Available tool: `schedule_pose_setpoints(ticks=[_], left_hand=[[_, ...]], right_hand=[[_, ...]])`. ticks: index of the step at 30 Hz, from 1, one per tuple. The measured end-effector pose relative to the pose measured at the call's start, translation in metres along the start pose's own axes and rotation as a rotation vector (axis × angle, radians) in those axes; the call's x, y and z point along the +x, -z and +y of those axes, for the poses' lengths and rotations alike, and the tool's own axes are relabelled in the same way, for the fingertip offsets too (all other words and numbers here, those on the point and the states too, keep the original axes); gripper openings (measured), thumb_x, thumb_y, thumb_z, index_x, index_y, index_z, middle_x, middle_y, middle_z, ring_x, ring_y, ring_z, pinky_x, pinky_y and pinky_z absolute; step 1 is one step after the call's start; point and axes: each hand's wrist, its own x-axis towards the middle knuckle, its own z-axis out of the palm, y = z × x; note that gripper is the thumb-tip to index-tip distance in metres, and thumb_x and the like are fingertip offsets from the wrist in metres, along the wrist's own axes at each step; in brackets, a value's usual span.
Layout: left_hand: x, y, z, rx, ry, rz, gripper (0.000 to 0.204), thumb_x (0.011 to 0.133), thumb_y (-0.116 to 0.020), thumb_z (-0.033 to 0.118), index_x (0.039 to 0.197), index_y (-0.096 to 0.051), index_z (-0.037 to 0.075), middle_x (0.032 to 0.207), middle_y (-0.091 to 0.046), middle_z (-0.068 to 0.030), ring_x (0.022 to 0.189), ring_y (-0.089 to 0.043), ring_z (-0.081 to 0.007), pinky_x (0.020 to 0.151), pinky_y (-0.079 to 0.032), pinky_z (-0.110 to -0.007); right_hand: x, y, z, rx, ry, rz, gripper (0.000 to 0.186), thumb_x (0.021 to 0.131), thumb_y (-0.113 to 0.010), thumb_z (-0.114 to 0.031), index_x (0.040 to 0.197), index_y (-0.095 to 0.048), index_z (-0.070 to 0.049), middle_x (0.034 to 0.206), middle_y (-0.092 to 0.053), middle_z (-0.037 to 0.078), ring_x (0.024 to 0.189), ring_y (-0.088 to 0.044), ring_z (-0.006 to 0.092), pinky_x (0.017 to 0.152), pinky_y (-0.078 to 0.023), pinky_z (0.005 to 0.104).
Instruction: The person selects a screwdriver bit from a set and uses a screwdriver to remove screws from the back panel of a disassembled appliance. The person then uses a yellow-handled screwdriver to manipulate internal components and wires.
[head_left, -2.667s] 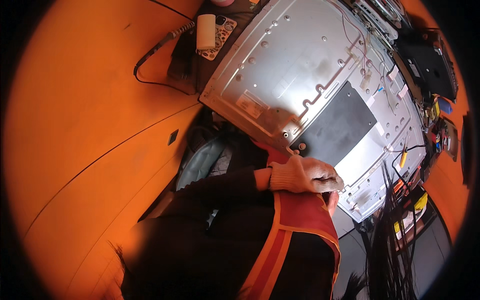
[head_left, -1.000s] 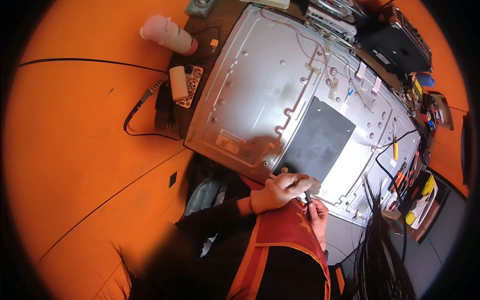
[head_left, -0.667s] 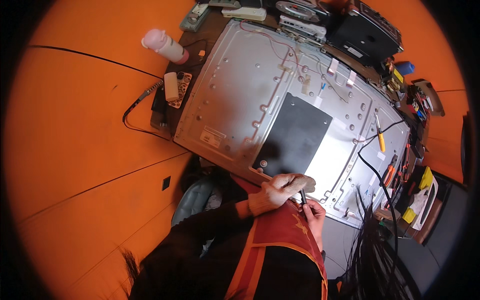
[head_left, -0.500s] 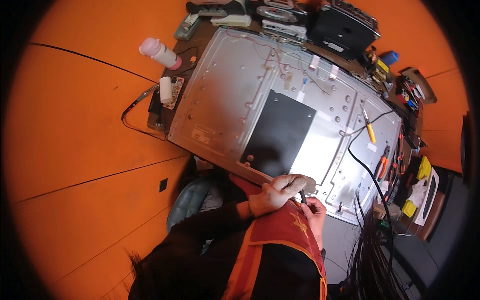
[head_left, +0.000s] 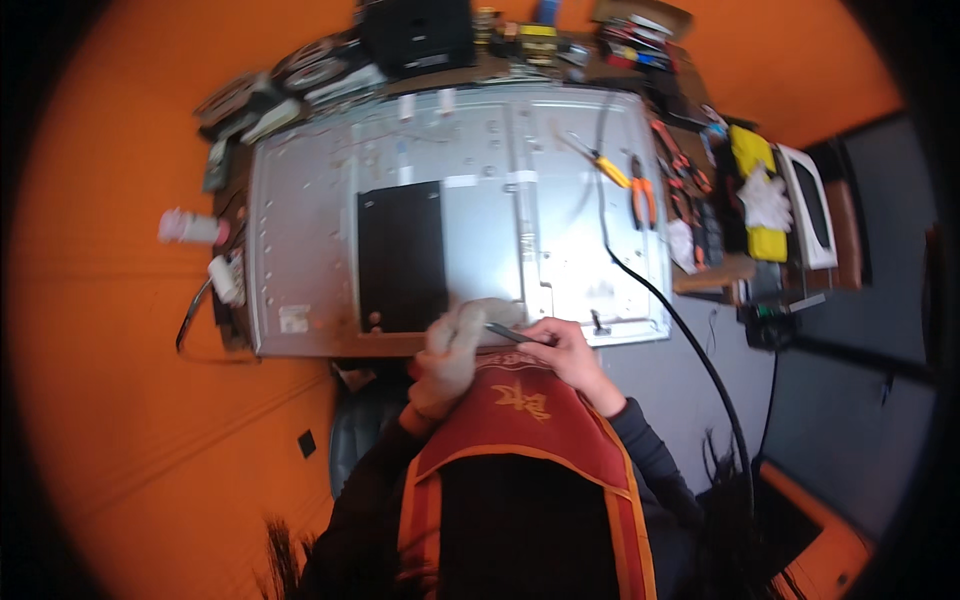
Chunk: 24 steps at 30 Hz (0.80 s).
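Observation:
My left hand [head_left: 452, 352], in a pale work glove, is raised in front of my red apron [head_left: 515, 405], its fingers curled and pressed together. What it may hold is hidden. My bare right hand [head_left: 568, 352] pinches a slim dark stick-like tool [head_left: 510, 333], whose far end reaches the gloved fingers. Both hands are at the near edge of a large grey metal panel [head_left: 300, 240] lying on the table. On that panel, just beyond the left hand, is a flat black rectangular plate [head_left: 402, 255].
A yellow-handled screwdriver [head_left: 610, 170] and orange-handled pliers [head_left: 642, 195] lie on the panel's right part. A black cable [head_left: 665, 300] crosses its right side. Boxed electronics [head_left: 415, 38] line the back. A pink-and-white bottle [head_left: 195, 227] stands left; white gloves [head_left: 767, 200] lie right.
The view has swung to the right, so the panel appears straighter and further left. My hands have turned with it; the right hand keeps hold of the dark stick-like tool, now lying more level.

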Motion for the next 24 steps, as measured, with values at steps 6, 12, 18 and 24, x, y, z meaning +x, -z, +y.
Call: schedule_pose_setpoints(ticks=[6,12,18,24], left_hand=[[0.000,-0.008,0.010,0.176,-0.025,0.070,0.036,0.106,-0.043,0.024,0.112,-0.064,-0.004,0.109,-0.068,-0.0161,0.104,-0.065,-0.0233,0.094,-0.051,-0.034],[0.000,-0.020,0.000,-0.198,0.152,0.249,0.039,0.108,-0.040,0.029,0.113,-0.060,-0.003,0.111,-0.066,-0.0160,0.103,-0.064,-0.0239,0.095,-0.052,-0.038],[-0.016,-0.001,-0.013,0.799,-0.164,0.158,0.028,0.094,-0.054,0.002,0.121,-0.058,-0.002,0.115,-0.064,-0.0144,0.103,-0.065,-0.0235,0.091,-0.053,-0.034],[-0.016,-0.003,0.006,-0.219,0.155,0.198,0.028,0.103,-0.054,0.019,0.118,-0.064,-0.002,0.110,-0.068,-0.0106,0.098,-0.066,-0.0167,0.091,-0.053,-0.030]], right_hand=[[0.009,0.009,-0.007,0.155,0.006,-0.180,0.010,0.097,-0.063,-0.008,0.102,-0.066,0.001,0.086,-0.071,0.005,0.075,-0.067,0.0087,0.069,-0.054,0.0214],[0.016,0.013,-0.006,0.095,0.015,-0.237,0.012,0.099,-0.062,-0.011,0.099,-0.063,0.001,0.085,-0.070,0.004,0.076,-0.065,0.0082,0.068,-0.052,0.0219],[0.024,0.012,0.000,-0.025,0.102,-0.258,0.016,0.098,-0.062,-0.010,0.110,-0.063,-0.001,0.089,-0.067,0.003,0.078,-0.062,0.0092,0.069,-0.050,0.0237],[0.028,0.000,0.004,-0.136,-0.012,-0.243,0.017,0.100,-0.055,-0.006,0.112,-0.064,0.002,0.078,-0.059,-0.001,0.069,-0.051,0.0041,0.060,-0.040,0.0204]])
